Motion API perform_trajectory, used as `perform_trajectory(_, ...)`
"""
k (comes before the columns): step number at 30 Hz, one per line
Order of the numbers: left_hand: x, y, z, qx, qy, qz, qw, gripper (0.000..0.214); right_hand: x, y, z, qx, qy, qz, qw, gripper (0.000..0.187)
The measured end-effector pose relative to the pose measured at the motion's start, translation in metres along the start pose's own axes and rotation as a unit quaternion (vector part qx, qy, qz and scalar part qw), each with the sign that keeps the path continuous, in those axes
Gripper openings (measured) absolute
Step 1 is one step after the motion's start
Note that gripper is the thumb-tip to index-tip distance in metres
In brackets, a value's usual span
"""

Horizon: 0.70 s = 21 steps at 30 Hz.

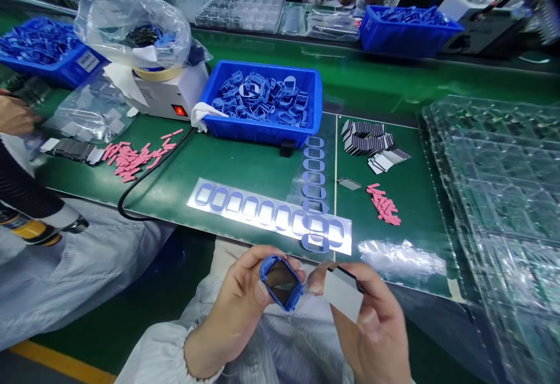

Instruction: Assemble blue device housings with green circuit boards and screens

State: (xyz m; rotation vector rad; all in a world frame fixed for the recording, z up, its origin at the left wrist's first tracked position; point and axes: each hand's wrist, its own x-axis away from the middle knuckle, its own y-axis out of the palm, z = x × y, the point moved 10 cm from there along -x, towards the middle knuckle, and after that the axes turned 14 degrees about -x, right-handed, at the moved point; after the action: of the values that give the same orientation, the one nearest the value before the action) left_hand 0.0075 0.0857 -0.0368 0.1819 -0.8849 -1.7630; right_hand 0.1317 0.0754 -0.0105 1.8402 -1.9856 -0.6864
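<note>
No wording or number can be read for certain. At the far left, a white label [88,61] on the side of a blue bin [65,74] carries dark print, too small and blurred to decipher. Any marking on the red switch [179,111] of the white box [192,89] is likewise illegible.

white box [190,87] with red switch [179,111], black cable [121,202], yellow floor stripe [61,363]

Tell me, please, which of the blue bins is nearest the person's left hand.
The middle bin, with a white cloth at one corner, is nearest the left hand; the left bin, bearing a white label, and the back bin stand farther off.
</note>
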Motion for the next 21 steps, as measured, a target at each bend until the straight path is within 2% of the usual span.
perform_trajectory(2, -0.001, 0.0, 0.001, -0.009, 0.015, 0.0, 1.0, 0.026, 0.003, 0.006, -0.021, 0.104, -0.086, -0.015, 0.991, 0.021)
perform_trajectory(3, -0.002, -0.001, 0.002, -0.014, 0.024, 0.0, 1.0, 0.026, 0.005, 0.011, -0.031, 0.165, -0.131, -0.024, 0.977, 0.02)
perform_trajectory(5, -0.002, -0.002, 0.003, -0.026, 0.041, 0.004, 0.999, 0.026, 0.012, 0.025, -0.043, 0.289, -0.208, -0.045, 0.933, 0.025)
perform_trajectory(7, -0.001, -0.003, 0.004, -0.038, 0.052, 0.008, 0.998, 0.026, 0.018, 0.038, -0.046, 0.378, -0.251, -0.069, 0.888, 0.034)
perform_trajectory(9, 0.0, -0.004, 0.003, -0.046, 0.054, 0.014, 0.997, 0.027, 0.022, 0.045, -0.045, 0.42, -0.265, -0.077, 0.865, 0.038)
perform_trajectory(15, 0.002, -0.005, 0.001, -0.041, 0.049, 0.034, 0.997, 0.025, 0.024, 0.043, -0.043, 0.442, -0.238, -0.047, 0.863, 0.041)
perform_trajectory(21, 0.001, -0.008, -0.012, -0.008, 0.017, 0.06, 0.998, 0.025, 0.028, 0.046, -0.03, 0.456, -0.218, -0.066, 0.86, 0.046)
